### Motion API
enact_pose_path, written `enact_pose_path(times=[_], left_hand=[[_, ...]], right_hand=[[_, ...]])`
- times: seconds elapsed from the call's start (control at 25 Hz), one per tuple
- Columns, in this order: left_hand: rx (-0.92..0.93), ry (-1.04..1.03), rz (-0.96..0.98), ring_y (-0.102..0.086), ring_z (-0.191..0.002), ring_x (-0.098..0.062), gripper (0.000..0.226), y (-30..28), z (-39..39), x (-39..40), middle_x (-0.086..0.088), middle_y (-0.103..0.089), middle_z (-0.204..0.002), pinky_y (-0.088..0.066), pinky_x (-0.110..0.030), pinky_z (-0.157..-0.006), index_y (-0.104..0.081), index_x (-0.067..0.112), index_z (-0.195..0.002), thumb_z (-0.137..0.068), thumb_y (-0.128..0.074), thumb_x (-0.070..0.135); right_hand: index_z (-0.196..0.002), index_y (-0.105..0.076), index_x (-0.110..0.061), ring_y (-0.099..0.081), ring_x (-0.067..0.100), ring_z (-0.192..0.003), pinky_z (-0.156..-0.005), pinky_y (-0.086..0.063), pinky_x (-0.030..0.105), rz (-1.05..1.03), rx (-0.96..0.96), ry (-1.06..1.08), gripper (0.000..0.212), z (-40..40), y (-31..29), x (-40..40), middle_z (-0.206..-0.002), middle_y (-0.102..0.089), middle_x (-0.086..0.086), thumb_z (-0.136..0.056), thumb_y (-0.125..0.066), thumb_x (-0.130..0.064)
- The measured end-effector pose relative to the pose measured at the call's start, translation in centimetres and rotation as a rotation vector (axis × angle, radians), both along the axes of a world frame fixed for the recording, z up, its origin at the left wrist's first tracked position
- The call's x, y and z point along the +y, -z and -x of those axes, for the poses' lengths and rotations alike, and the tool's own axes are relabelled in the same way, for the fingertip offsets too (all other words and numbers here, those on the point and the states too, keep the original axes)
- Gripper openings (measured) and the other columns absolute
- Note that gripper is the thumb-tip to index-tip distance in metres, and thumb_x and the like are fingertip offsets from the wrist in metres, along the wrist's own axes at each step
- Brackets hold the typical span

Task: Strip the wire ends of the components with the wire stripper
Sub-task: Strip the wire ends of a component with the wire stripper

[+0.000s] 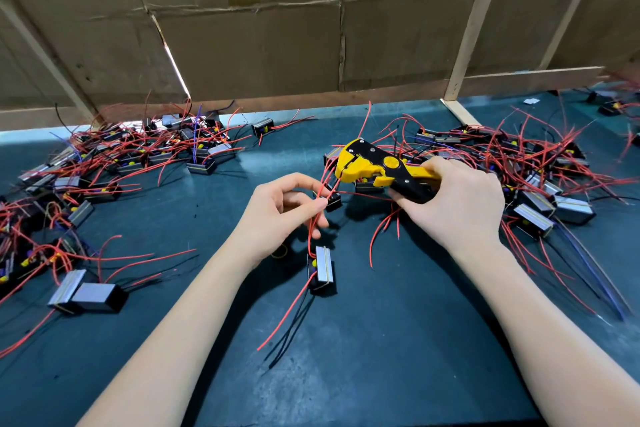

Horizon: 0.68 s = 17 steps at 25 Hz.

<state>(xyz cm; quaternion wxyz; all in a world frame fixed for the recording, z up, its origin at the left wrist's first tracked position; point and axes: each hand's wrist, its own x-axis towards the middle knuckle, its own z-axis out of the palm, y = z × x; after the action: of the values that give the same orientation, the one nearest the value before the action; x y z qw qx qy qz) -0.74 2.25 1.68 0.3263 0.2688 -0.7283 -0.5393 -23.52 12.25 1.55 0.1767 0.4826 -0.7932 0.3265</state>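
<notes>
My right hand (460,204) is wrapped round the black and yellow handles of the wire stripper (381,168), its yellow head pointing away from my wrist, and my left hand (280,211) pinches a red wire (320,208) just short of that head, so the wire end sits at the stripper's mouth; whether it is fully seated I cannot tell. The wire runs down from my left grip to a small silver and black component (321,269) hanging nearer me than the stripper. I judge the wire thin, limp and light, so it wants holding close to its tip to keep it from buckling, and the component weighs little enough to dangle. One stripper, one component in hand. Beyond that, a heap of components (131,156) lies on the dark green table (363,357) left of the stripper and another heap (519,166) right of it, too tangled to count exactly, dozens in each by my guess
</notes>
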Motion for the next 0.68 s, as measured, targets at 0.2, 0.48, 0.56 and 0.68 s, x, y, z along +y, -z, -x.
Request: enact_pose_path(times=[0.2, 0.48, 0.56, 0.68], left_hand=[[0.006, 0.006, 0.007, -0.064, -0.053, -0.019, 0.007, -0.1, -0.1, 0.0, -0.011, -0.071, -0.068, -0.046, -0.011, -0.058, -0.066, 0.008, -0.100, -0.093, -0.065, 0.009], [-0.004, 0.000, -0.004, -0.064, -0.053, -0.019, 0.004, -0.2, -0.3, 0.0, -0.011, -0.071, -0.067, -0.046, -0.012, -0.058, -0.068, 0.011, -0.096, -0.093, -0.065, 0.010], [-0.011, -0.008, -0.005, -0.063, -0.052, -0.019, 0.004, -0.2, -0.4, 0.0, -0.011, -0.071, -0.067, -0.046, -0.012, -0.058, -0.068, 0.010, -0.096, -0.093, -0.064, 0.010], [-0.012, -0.027, -0.004, -0.063, -0.050, -0.019, 0.009, -0.2, -0.2, -0.1, -0.009, -0.070, -0.065, -0.045, -0.012, -0.056, -0.067, 0.004, -0.098, -0.094, -0.063, 0.011]], right_hand=[[-0.092, -0.074, -0.024, -0.067, 0.033, -0.085, -0.071, -0.047, 0.035, -0.013, -0.016, -0.001, 0.047, -0.1, -0.1, 0.0, -0.082, -0.073, 0.003, -0.065, -0.076, -0.062], [-0.074, -0.064, -0.018, -0.063, 0.034, -0.070, -0.059, -0.037, 0.031, 0.058, 0.059, -0.002, 0.043, -0.6, 0.5, 0.1, -0.066, -0.062, 0.004, -0.066, -0.079, -0.057], [-0.090, -0.064, -0.016, -0.060, 0.033, -0.085, -0.070, -0.038, 0.037, 0.077, 0.111, -0.026, 0.047, -0.8, 0.9, -0.1, -0.085, -0.063, 0.004, -0.069, -0.077, -0.056], [-0.105, -0.063, -0.013, -0.056, 0.033, -0.098, -0.081, -0.036, 0.042, 0.022, 0.118, 0.040, 0.057, -0.3, 1.4, -0.6, -0.101, -0.063, 0.008, -0.072, -0.072, -0.059]])
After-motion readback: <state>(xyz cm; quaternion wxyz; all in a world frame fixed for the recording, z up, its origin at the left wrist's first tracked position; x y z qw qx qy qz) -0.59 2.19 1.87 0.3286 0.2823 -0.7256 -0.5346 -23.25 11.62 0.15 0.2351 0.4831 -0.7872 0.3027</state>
